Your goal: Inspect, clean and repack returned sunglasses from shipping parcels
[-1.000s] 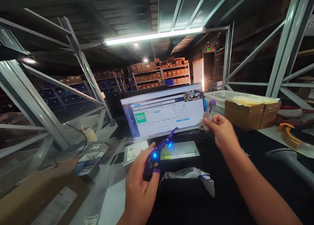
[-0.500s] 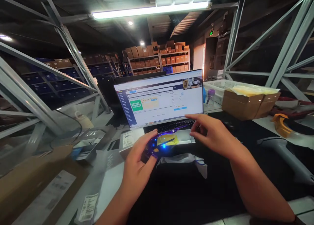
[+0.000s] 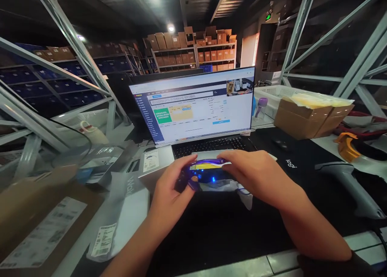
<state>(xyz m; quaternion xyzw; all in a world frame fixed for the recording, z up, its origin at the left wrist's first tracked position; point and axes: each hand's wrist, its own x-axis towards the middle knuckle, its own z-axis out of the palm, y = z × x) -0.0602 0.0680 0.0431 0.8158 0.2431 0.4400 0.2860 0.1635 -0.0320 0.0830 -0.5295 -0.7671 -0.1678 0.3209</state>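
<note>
My left hand [image 3: 172, 184] is closed on the left end of what look like glossy purple-blue glasses [image 3: 208, 176], its thumb below and fingers above. Bright blue spots shine on their dark surface, and something yellow shows at the upper part. My right hand [image 3: 260, 172] is closed round their right end; its fingertips are partly hidden. Just below hangs or lies a pale crumpled pouch [image 3: 246, 200] with a blue cord. Behind the glasses, the light edge of an open box [image 3: 208, 152] shows in front of the keyboard [image 3: 208, 145].
A monitor [image 3: 193, 108] stands ahead. To the left are a white box [image 3: 151, 162], a plastic-wrapped package [image 3: 130, 212] and a cardboard box [image 3: 48, 224]. On the right lie a mouse [image 3: 279, 144], a barcode scanner [image 3: 347, 184], a tape dispenser [image 3: 347, 148] and a carton [image 3: 302, 116].
My right hand has come in and closed on the right end of the glasses, where it hovered apart before. The glasses have tilted, and the view has tipped downward.
</note>
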